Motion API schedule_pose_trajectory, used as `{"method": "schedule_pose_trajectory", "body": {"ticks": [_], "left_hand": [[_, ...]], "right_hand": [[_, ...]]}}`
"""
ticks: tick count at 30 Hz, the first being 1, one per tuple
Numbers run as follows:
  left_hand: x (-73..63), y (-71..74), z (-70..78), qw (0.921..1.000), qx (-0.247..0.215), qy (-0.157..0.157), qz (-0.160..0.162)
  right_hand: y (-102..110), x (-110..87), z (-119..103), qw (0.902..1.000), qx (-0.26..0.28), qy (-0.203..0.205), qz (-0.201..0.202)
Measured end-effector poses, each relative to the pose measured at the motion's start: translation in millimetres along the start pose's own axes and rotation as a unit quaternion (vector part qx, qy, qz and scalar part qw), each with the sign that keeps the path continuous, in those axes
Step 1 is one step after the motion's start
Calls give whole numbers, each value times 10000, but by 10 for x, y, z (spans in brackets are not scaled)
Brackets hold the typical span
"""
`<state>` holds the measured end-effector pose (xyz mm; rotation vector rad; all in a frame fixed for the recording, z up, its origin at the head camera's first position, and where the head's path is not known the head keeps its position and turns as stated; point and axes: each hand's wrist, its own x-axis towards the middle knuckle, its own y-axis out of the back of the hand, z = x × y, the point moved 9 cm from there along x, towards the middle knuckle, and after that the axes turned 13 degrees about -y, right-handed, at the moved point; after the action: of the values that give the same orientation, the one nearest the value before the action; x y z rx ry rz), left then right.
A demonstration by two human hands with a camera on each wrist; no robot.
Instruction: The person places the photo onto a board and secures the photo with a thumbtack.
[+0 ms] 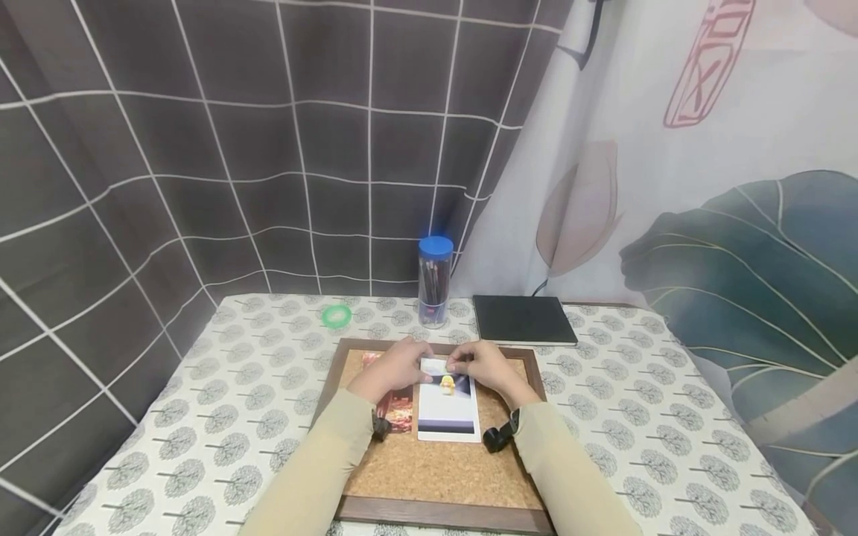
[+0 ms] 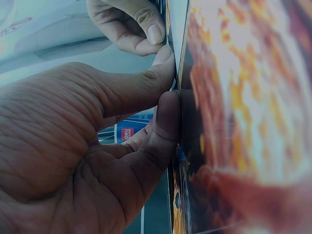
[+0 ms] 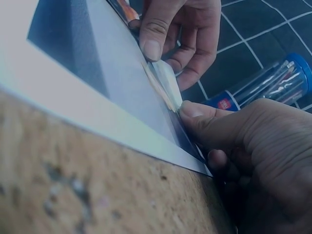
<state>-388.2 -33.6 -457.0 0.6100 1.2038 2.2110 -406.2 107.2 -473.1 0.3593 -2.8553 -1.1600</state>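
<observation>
A white-bordered photo print [image 1: 449, 413] with a small yellow figure lies on a cork board [image 1: 436, 473] in a brown frame. At its upper left edge is my left hand [image 1: 397, 366], thumb and fingertips pinching the print. My right hand [image 1: 491, 366] pinches the top edge near the right corner. The right wrist view has the right thumb on the print [image 3: 131, 97], with the left hand [image 3: 187, 34] just across from it. Left of this print, a red and orange picture [image 1: 400, 413] lies partly under my left forearm; it fills the right of the left wrist view.
Behind the board stands a clear pencil tube [image 1: 434, 286] with a blue lid. A flat black pad [image 1: 524, 320] lies to its right, and a green tape roll [image 1: 337, 316] to its left. A tree-patterned cloth [image 1: 221, 417] covers the table; curtains hang close behind.
</observation>
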Motion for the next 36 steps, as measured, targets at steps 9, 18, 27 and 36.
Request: {"method": "schedule_pose_trajectory", "body": {"ticks": [9,18,27,36], "left_hand": [[-7,0,-4,10000,-3,46,-3],[-13,-1,1,10000,-8,34,-13],[10,14,1,10000,42,-45,50],[2,-6,-13,10000,25,57,-19]], "right_hand": [[-16,38,36,9996,187,-198,30],[-26,6,14,9999,-44,-49,-92],[6,6,-38,9997,-203,-70,95],[-8,10,-35,9974,-182,-657,243]]}}
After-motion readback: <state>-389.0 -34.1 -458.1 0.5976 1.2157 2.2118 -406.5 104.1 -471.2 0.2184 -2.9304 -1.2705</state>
